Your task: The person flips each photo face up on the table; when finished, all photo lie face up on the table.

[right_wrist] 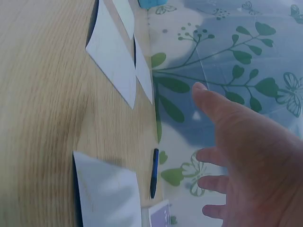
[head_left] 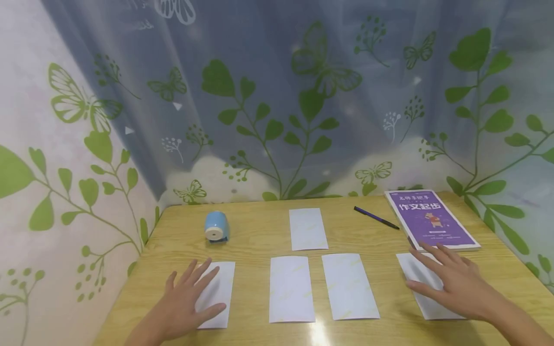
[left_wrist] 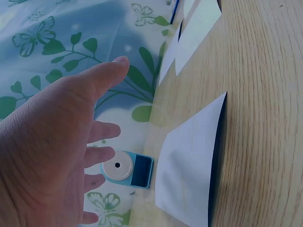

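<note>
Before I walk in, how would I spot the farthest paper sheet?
On the wooden table, look toward the patterned cloth. Between the blue sharpener and the pen lies the white sheet. Unlike the other four, it sits alone behind their row.

Head view: on the purple book (head_left: 433, 220) I read 名师手把手 above the larger 作文起步, both in white; its smaller print and the white script (head_left: 140, 25) on the curtain (head_left: 268, 53) I cannot make out.
</note>
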The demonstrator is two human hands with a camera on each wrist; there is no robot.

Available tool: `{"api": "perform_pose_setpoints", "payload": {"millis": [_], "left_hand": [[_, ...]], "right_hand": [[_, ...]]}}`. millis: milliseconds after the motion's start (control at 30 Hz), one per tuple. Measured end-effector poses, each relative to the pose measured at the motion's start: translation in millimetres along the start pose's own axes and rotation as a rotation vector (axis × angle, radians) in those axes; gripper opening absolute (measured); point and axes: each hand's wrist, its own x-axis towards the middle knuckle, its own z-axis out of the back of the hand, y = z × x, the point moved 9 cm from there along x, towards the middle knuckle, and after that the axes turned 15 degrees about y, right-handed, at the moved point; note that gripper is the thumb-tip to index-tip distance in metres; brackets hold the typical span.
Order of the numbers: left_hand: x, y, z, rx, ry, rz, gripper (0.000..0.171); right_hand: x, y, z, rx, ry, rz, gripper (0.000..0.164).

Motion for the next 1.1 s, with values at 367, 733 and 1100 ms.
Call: {"api": "perform_pose_setpoints", "payload": {"millis": [367,733,1100], "left_hand": [[4.2,10.4,2.1,-0.024,-0.003,0.017,0.069],[8.7,30.2,-0.4,-0.029,-0.005,0.042,0.067],[15.9,51.5,-2.7,-0.099,0.012,0.049,0.062]], "right_hand": [[18.9,38.5,3.9,-0.024,-0.03,0.072,0.068],[39.7,79.1,-4.5,0.085,-0.006,0.146,0.067],[57.0,121.6,-13.0,0.089,0.031,0.227,0.069]]}}
